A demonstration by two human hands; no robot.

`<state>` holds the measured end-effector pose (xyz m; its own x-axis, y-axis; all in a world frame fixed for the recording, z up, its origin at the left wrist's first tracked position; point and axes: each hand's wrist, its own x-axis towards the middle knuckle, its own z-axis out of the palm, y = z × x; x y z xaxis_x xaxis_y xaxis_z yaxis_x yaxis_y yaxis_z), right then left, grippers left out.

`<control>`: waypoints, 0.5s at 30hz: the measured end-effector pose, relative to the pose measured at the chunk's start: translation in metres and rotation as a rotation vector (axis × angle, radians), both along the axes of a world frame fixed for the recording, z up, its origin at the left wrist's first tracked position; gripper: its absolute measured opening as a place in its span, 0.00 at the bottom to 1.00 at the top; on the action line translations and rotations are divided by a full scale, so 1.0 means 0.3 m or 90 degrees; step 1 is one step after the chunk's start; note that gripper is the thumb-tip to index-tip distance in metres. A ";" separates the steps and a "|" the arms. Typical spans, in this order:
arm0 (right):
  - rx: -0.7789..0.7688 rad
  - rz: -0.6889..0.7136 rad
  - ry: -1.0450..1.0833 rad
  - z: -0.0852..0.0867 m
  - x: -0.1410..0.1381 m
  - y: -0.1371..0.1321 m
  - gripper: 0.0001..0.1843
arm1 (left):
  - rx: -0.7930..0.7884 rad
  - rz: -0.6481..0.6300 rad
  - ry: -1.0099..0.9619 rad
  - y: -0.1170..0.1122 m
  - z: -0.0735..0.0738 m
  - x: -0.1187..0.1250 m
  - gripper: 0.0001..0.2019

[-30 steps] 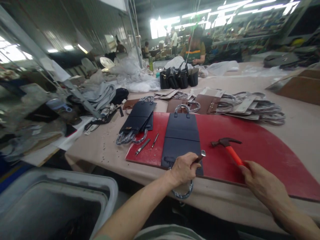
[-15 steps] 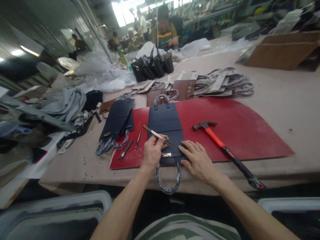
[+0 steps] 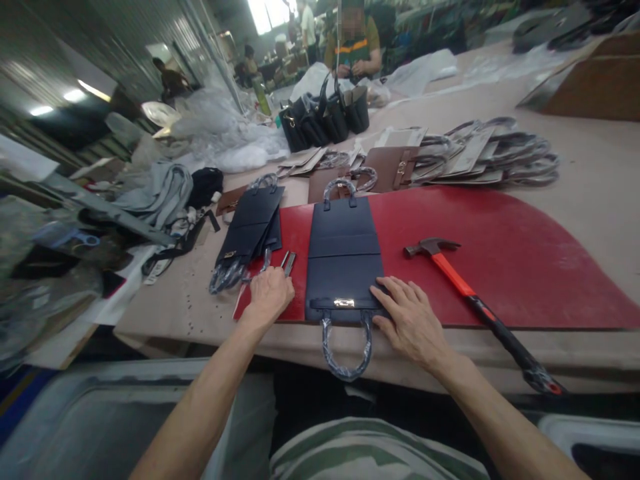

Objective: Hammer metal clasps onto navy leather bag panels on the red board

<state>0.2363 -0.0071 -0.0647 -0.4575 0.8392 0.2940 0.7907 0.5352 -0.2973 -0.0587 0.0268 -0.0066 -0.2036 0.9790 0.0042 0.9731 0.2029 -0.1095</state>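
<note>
A flat dark blue leather handbag piece [image 3: 343, 267] lies in front of me, with plastic-wrapped handles at both ends and a gold metal clasp [image 3: 344, 303] near its lower edge. My right hand [image 3: 407, 320] rests open, its fingers on the piece's lower right edge. To the left, my left hand [image 3: 271, 293] is down at the red board with its fingers curled closed. Two slim metal tools [image 3: 289, 263] stick out just beyond its knuckles. The fingers hide whatever they grip.
A claw hammer [image 3: 450, 273] with an orange and black handle lies across the red board [image 3: 525, 267]. Dark blue bag pieces [image 3: 250, 223] are stacked at left, brown ones [image 3: 390, 167] behind. Black bags [image 3: 325, 117] stand farther back. A co-worker [image 3: 353, 50] sits across the table.
My left hand has moved left, off the bag piece, to the small tools on the board. The pale-handled tool it held no longer shows. My right hand stays on the piece.
</note>
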 end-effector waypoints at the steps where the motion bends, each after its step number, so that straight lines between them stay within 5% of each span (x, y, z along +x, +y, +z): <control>1: -0.002 0.001 0.010 -0.001 0.002 0.002 0.24 | 0.035 -0.032 -0.006 -0.012 -0.005 0.010 0.12; 7: -0.019 0.036 0.086 -0.003 0.009 0.019 0.16 | 0.067 -0.385 -0.220 -0.121 -0.043 0.067 0.07; 15: 0.048 0.154 0.048 0.016 -0.037 0.051 0.16 | -0.047 -0.550 -0.010 -0.139 -0.045 0.105 0.10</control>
<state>0.2253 0.0082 -0.0598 -0.6166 0.6826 0.3923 0.6142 0.7288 -0.3028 -0.0272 -0.0148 -0.0202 0.6116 0.7887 -0.0622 0.7849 -0.6148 -0.0778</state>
